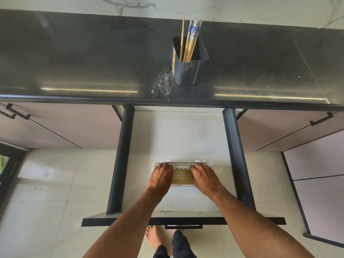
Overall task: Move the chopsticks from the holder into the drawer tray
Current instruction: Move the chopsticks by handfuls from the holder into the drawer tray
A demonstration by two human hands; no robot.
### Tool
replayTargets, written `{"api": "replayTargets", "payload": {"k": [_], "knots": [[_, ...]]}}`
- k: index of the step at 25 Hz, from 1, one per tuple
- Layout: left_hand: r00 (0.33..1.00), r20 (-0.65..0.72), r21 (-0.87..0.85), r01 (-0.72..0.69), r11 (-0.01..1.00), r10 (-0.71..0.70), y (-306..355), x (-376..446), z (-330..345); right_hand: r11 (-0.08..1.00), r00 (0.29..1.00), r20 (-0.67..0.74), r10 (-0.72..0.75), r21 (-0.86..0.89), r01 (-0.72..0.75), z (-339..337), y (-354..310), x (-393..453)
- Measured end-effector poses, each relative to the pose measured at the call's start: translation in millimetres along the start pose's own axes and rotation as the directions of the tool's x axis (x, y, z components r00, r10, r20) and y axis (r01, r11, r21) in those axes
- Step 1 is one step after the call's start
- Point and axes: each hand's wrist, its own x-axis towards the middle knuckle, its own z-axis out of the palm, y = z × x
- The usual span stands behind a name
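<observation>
Both hands down in the open drawer [176,138], over the white tray [202,185] near the drawer's front edge. Left hand [160,176] laid on the left end of the tray, right hand [204,177] on the right end; fingers bent at the knuckles and pressing down on the chopstick ends, not pinching any single stick so far as could be seen. Between the hands, a flat row of pale bamboo chopsticks [182,177], lying side by side across the tray. Step in hand, by judgement: evening out the sticks already placed. Still more chopsticks [191,41] upright in the dark holder [188,71] on the black counter [74,62] behind the drawer, some with blue-and-white patterned tops, one plain. Next move likely a reach back to the holder for these.
</observation>
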Motion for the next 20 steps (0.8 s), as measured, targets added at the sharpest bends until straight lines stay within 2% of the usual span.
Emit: {"api": "replayTargets", "payload": {"k": [6,9,14,20], "knots": [[0.997,-0.078,0.027,-0.023,0.999,0.025,4,-1,-31,1.000,0.996,-0.090,-0.029,-0.007,0.028,-24,-4,-5],[0.987,-0.159,0.035,-0.024,0.999,0.030,3,8,-55,0.999,0.984,-0.175,-0.037,-0.021,0.034,-46,-4,-1],[0.910,-0.406,0.093,-0.048,0.995,0.081,-2,21,-108,0.997,0.938,-0.346,-0.009,-0.073,-0.018,-102,-11,15],[0.832,-0.548,0.134,-0.017,0.991,0.089,-3,46,-189,0.990,0.901,-0.433,0.017,-0.120,-0.076,-177,-17,45]]}}
